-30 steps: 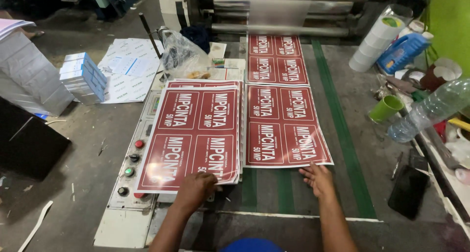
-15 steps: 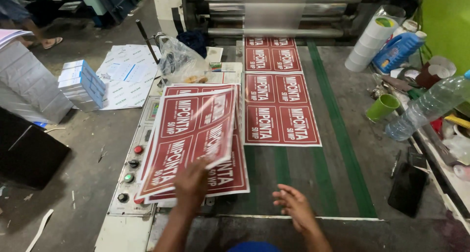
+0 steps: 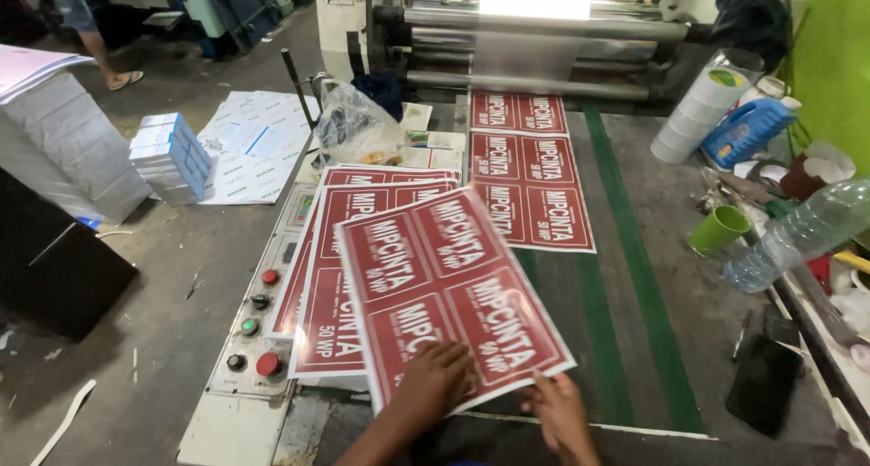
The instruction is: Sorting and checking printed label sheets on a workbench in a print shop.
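Observation:
My left hand (image 3: 433, 377) lies flat on the near edge of a glossy red printed sheet (image 3: 449, 289), which sits turned at an angle. My right hand (image 3: 560, 412) pinches that sheet's near right corner. The sheet rests on top of a stack of the same red sheets (image 3: 331, 276) on the left side of the machine table. More red printed sheets (image 3: 530, 172) lie in a row on the belt, running back to the rollers (image 3: 535, 31).
A control panel with red, green and black buttons (image 3: 258, 321) runs along the table's left edge. A green cup (image 3: 718, 229), a plastic bottle (image 3: 797, 235), white tape rolls (image 3: 693, 113) and a black phone (image 3: 763, 380) crowd the right. White paper stacks (image 3: 168, 158) sit on the floor at left.
My right hand left the sheet on the belt and moved in to the near corner. The top sheet came across onto the left stack, turned at an angle, with both hands now on it.

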